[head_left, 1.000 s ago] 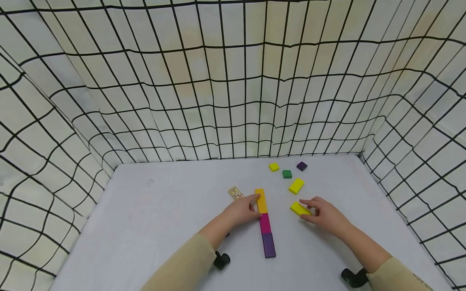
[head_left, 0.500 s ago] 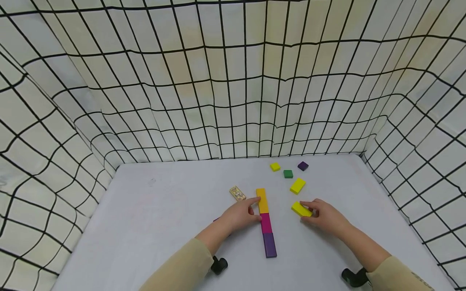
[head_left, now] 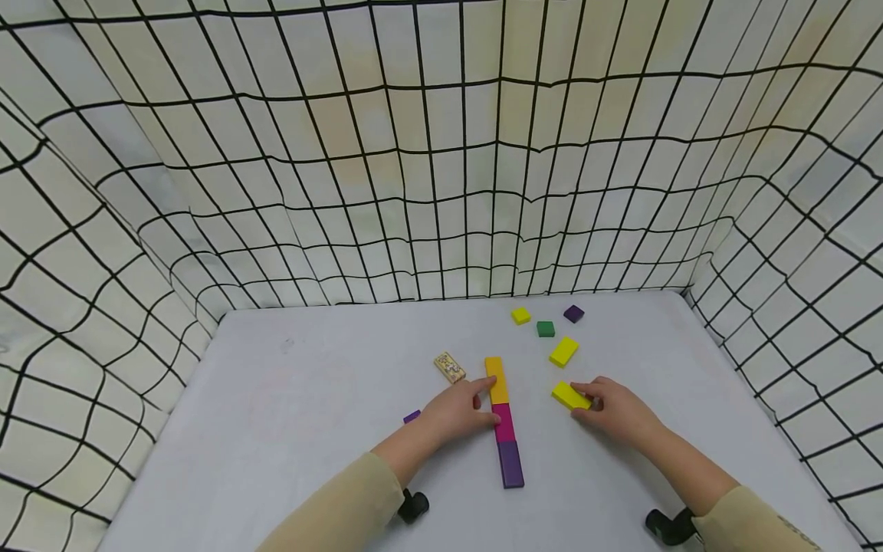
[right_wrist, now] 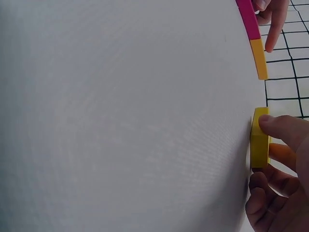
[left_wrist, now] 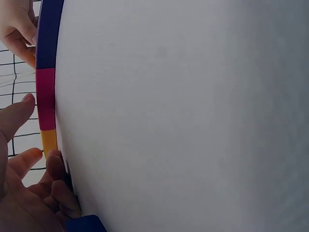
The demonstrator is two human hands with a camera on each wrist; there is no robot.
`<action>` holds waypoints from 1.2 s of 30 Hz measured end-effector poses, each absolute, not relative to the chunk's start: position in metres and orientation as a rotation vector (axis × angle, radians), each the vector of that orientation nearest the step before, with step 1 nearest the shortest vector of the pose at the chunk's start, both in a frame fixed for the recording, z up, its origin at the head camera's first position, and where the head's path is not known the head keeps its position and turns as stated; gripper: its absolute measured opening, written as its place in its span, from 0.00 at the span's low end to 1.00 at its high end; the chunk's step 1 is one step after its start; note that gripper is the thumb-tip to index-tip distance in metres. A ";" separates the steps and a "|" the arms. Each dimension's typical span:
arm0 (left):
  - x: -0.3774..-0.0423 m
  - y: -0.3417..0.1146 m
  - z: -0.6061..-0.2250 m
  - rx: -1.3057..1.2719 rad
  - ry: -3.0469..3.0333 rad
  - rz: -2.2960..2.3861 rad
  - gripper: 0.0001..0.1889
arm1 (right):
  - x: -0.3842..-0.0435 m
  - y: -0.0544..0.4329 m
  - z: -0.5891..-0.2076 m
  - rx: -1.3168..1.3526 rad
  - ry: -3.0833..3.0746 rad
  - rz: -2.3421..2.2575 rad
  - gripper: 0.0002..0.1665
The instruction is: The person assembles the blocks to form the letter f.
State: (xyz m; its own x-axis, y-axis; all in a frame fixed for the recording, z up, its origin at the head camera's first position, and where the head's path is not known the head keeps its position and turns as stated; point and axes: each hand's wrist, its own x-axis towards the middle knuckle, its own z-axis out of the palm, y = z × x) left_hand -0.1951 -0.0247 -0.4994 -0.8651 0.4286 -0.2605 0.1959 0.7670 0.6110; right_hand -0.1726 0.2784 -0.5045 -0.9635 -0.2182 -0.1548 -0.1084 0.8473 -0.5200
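Three flat blocks stand end to end in a row in the head view: orange [head_left: 496,379], magenta [head_left: 505,422] and purple [head_left: 510,464]. My left hand [head_left: 450,412] lies over the row's left side, its index fingertip at the orange block and its thumb by the magenta one; the fingers are loosely bent and do not grip. My right hand [head_left: 617,412] pinches a yellow block [head_left: 569,395], right of the row, between thumb and fingers. In the right wrist view, the thumb presses the face of this yellow block [right_wrist: 259,145], which is at the table surface.
Beyond the right hand lie another yellow block [head_left: 564,352], a green block [head_left: 546,329], a small yellow block [head_left: 520,316] and a dark purple block [head_left: 574,313]. A patterned block [head_left: 450,366] and a partly hidden purple block [head_left: 411,416] are near my left hand. Black netting surrounds the white table [head_left: 297,399].
My left hand has shifted slightly, its thumb now over the magenta block's edge, and the purple block behind its wrist has come into sight. My right hand stays at the yellow block.
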 end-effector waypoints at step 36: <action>-0.193 -0.022 -0.501 0.431 2.601 0.783 0.37 | -0.188 0.274 -0.504 -0.285 2.832 -0.800 0.23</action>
